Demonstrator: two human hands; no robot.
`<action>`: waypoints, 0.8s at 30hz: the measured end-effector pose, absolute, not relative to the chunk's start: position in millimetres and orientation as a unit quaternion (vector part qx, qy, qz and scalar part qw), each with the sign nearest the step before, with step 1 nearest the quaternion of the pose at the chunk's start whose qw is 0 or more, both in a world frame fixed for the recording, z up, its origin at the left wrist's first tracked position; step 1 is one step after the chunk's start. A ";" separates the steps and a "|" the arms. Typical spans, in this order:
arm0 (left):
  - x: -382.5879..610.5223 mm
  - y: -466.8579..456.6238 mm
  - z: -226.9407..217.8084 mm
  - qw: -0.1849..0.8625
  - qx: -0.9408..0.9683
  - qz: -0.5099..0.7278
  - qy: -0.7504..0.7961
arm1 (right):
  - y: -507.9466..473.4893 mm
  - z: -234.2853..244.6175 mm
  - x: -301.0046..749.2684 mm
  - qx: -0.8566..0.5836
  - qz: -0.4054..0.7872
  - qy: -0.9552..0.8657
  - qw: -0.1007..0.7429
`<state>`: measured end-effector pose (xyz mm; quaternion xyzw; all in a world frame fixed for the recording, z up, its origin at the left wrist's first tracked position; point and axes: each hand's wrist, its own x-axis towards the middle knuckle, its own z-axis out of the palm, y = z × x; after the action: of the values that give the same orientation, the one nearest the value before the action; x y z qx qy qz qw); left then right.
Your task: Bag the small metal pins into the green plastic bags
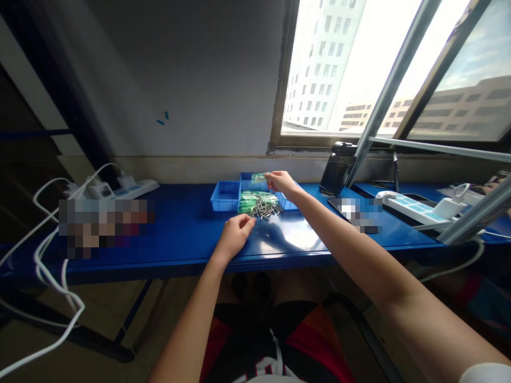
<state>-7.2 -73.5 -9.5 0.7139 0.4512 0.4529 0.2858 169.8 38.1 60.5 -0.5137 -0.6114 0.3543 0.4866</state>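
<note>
My right hand (281,182) pinches a small green-tinted plastic bag (260,177) by its right end, over the back blue bin (245,176). On the table, a heap of slim silvery metal pieces like screws (266,207) lies in front of the bins. My left hand (235,236) is at the heap's near left edge, thumb and fingertips pressed together; anything between them is too small to make out. More green plastic bags (247,200) lie behind and left of the heap. One blue bin (225,197) stands left of them, another blue bin (288,200) right, partly behind my right forearm.
The blue table (179,234) runs along the wall beneath a window. White power strips (415,208) (138,189) lie at right and left, with loose white cables (59,282) at left. A black flask-like container (337,169) stands back right, near a metal post (395,69).
</note>
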 end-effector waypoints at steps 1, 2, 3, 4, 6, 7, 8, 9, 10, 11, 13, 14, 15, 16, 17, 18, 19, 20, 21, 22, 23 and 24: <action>-7.1 -73.8 -9.2 0.286 0.714 0.452 0.452 | 48.4 66.6 166.1 -0.520 0.368 -0.585 0.503; -7.0 -74.1 -8.9 0.288 0.714 0.450 0.452 | 56.9 71.6 162.7 -0.521 0.390 -0.562 0.511; -7.0 -74.3 -8.5 0.288 0.714 0.449 0.453 | 63.5 75.4 159.8 -0.527 0.425 -0.550 0.488; -6.9 -74.5 -8.2 0.288 0.714 0.448 0.454 | 68.0 77.6 157.5 -0.523 0.453 -0.561 0.454; -6.8 -74.6 -7.9 0.286 0.716 0.445 0.455 | 70.3 77.6 154.7 -0.547 0.429 -0.593 0.405; -6.9 -74.5 -7.9 0.285 0.718 0.444 0.454 | 68.3 75.4 154.2 -0.561 0.391 -0.618 0.388; -7.0 -74.5 -8.1 0.283 0.720 0.442 0.454 | 64.3 72.0 154.2 -0.572 0.340 -0.645 0.375; -7.1 -74.5 -8.3 0.280 0.723 0.441 0.453 | 58.7 67.9 154.7 -0.578 0.291 -0.676 0.353; -7.1 -74.8 -8.5 0.275 0.727 0.438 0.451 | 51.6 63.2 155.7 -0.575 0.230 -0.715 0.323; -7.1 -75.2 -8.7 0.267 0.732 0.434 0.451 | 43.7 58.4 157.1 -0.565 0.155 -0.758 0.288; -6.8 -76.7 -8.7 0.245 0.742 0.426 0.456 | 27.1 49.3 161.0 -0.542 0.037 -0.809 0.223; -6.4 -77.6 -8.5 0.232 0.747 0.421 0.460 | 19.3 45.4 163.4 -0.530 -0.002 -0.826 0.192; -6.0 -78.5 -8.1 0.218 0.752 0.414 0.465 | 12.4 42.0 166.0 -0.512 -0.031 -0.841 0.172; -5.6 -79.1 -7.5 0.203 0.759 0.404 0.469 | 6.7 39.2 168.8 -0.503 -0.050 -0.848 0.160; -5.2 -79.2 -6.7 0.186 0.767 0.392 0.473 | 2.1 36.7 171.9 -0.505 -0.064 -0.847 0.154; -5.0 -78.6 -5.6 0.164 0.776 0.376 0.479 | -1.4 34.6 175.1 -0.509 -0.072 -0.845 0.148; -5.0 -77.2 -4.2 0.137 0.786 0.356 0.487 | -3.9 32.5 178.3 -0.516 -0.081 -0.841 0.144; -5.3 -74.7 -2.5 0.106 0.794 0.332 0.498 | -5.7 30.4 181.6 -0.525 -0.090 -0.835 0.139; -5.9 -71.2 -0.5 0.072 0.801 0.303 0.511 | -7.0 28.1 184.7 -0.533 -0.101 -0.828 0.138; -6.6 -66.8 1.9 0.039 0.804 0.273 0.526 | -8.1 25.6 187.7 -0.540 -0.112 -0.822 0.140; -7.3 -61.6 4.5 0.007 0.805 0.249 0.539 | -9.0 23.0 190.3 -0.546 -0.121 -0.816 0.146; -7.8 -55.9 7.3 -0.020 0.810 0.224 0.542 | -10.0 20.4 192.6 -0.549 -0.128 -0.811 0.155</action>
<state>-7.8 -55.9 7.3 0.8095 0.5422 0.2242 -0.0199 192.6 -10.0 20.4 -0.5494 -0.8109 -0.1285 0.1550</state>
